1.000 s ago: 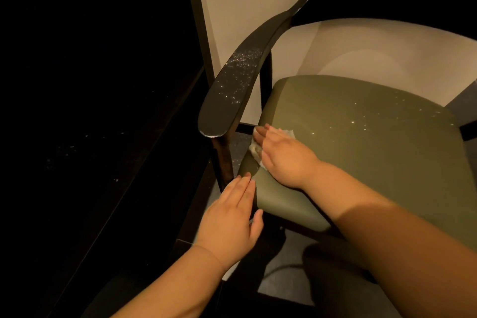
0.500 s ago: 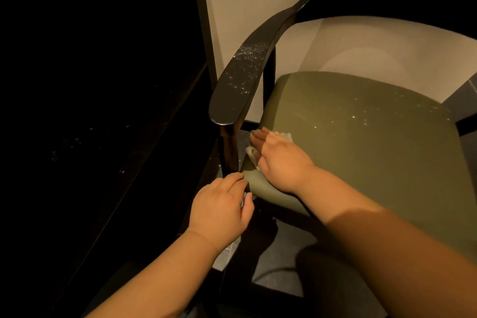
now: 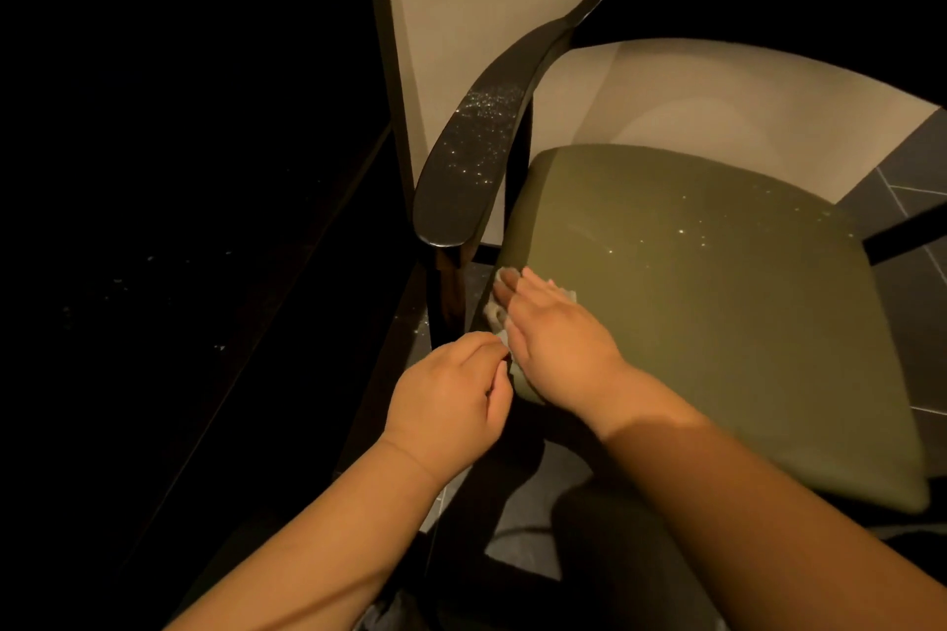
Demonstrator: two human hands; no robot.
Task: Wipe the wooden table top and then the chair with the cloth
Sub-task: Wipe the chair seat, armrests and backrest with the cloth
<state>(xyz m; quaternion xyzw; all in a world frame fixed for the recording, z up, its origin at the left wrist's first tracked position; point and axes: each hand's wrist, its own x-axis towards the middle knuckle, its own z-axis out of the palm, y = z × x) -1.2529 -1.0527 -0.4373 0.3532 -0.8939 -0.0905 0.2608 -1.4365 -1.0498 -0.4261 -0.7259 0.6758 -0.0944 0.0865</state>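
The person is bending over the chair (image 3: 518,154). The right hand (image 3: 558,348) is lying flat and open on the cloth (image 3: 566,295), with its fingers straight, pressing it down on the green seat (image 3: 717,323). The cloth is sitting at the front left corner of the seat, right by the edge. Only small white bits of it are peeking out around the fingers.

The left hand (image 3: 451,405) is hanging just beside the right one, off the edge of the seat, next to that same corner. Its fingers are curling in. A little white bit is showing at its fingertips, but I cannot tell if the hand is holding anything.

Tiny shiny specks (image 3: 684,232) are lying on the far part of the seat, well away from the cloth. More specks are shining on the dark armrest (image 3: 461,190), above and to the left of the hands.

The dark worktop (image 3: 179,272) is standing to the left of the chair, with a few pale specks on it. Grey floor tiles (image 3: 912,323) are showing to the right of the seat.
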